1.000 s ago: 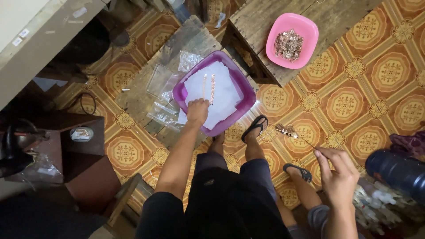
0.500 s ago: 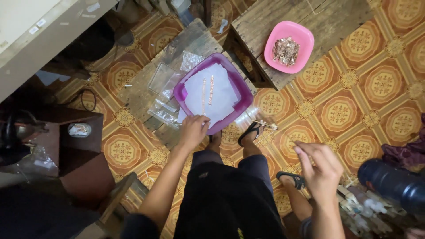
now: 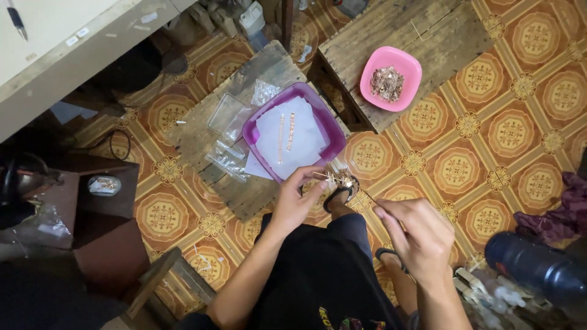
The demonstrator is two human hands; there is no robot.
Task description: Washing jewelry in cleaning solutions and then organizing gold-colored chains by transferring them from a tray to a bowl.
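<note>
My right hand [image 3: 416,235] pinches the near end of a thin wire [image 3: 365,194] strung with small copper-coloured pieces [image 3: 340,178] at its far end. My left hand [image 3: 298,201] reaches to that bunch, fingertips touching the pieces. Just beyond sits a purple square basin [image 3: 332,130] lined with white paper, where two copper-coloured strips [image 3: 286,133] lie side by side. A pink bowl [image 3: 411,72] heaped with copper-coloured pieces stands on a wooden stool at the back right.
Clear plastic bags [image 3: 229,150] lie on the wooden board left of the basin. A dark blue bottle [image 3: 535,266] and small white bottles [image 3: 492,296] lie at lower right. A dark wooden stand [image 3: 101,201] is at left; patterned tile floor [image 3: 489,140] all around.
My left hand has left the purple basin and come back to the wire. My right hand has brought the wire with its pieces leftward, close in front of me.
</note>
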